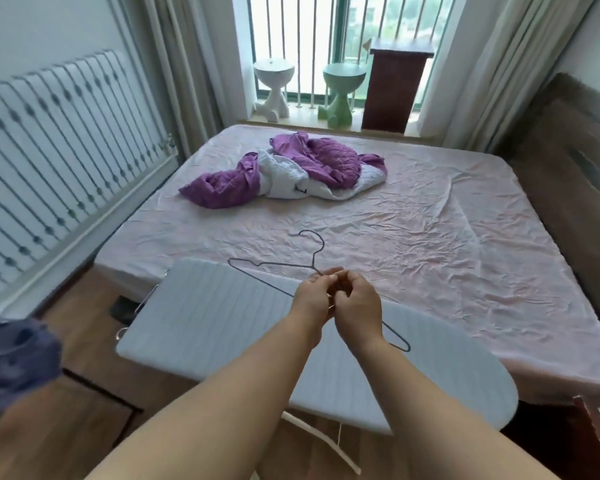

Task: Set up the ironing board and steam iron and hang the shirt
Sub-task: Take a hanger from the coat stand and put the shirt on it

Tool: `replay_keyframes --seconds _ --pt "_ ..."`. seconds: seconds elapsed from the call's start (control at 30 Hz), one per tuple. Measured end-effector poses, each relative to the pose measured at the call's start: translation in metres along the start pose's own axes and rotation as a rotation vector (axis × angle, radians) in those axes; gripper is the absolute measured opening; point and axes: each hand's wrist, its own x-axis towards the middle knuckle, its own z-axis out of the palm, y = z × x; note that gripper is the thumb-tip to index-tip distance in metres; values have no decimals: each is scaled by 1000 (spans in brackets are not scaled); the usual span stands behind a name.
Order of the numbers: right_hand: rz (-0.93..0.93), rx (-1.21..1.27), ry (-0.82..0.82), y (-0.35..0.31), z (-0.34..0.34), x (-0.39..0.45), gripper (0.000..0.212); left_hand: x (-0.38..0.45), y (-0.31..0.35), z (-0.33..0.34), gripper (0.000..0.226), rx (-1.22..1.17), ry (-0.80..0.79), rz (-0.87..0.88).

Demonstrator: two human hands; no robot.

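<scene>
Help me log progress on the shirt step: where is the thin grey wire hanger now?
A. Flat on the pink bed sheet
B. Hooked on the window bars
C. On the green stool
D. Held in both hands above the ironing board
D: both the left hand and the right hand pinch the thin grey wire hanger near its neck, above the white padded ironing board.

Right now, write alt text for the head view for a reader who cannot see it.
Two bare hands, left hand and right hand, hold a thin wire hanger together above a pale striped ironing board standing beside a bed. A crumpled purple and white garment lies further back on the pink sheet, toward the window.
</scene>
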Motion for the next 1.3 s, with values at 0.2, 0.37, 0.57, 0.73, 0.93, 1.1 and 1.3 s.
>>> replay_keyframes --seconds 0.2,0.37,0.57,0.73,0.93,1.1,1.3 --pt "-96 42 -189 -36 73 -8 34 -14 35 -76 31 -58 129 122" --pt "-185 61 -249 -77 143 -15 37 -21 73 -146 31 -83 190 196" --pt "-187 89 -294 -114 243 -33 32 -28 116 -243 32 -103 230 234" --pt "-174 89 -368 -136 317 -55 34 -39 137 -321 31 -100 300 231" --pt "-190 52 -496 -155 390 -80 40 -52 146 -397 28 -172 452 227" --pt "-256 -6 -609 -161 432 -93 38 -68 149 -433 32 -252 560 251" --pt "-329 -30 -800 -176 471 -112 34 -95 152 -468 33 -317 718 298"
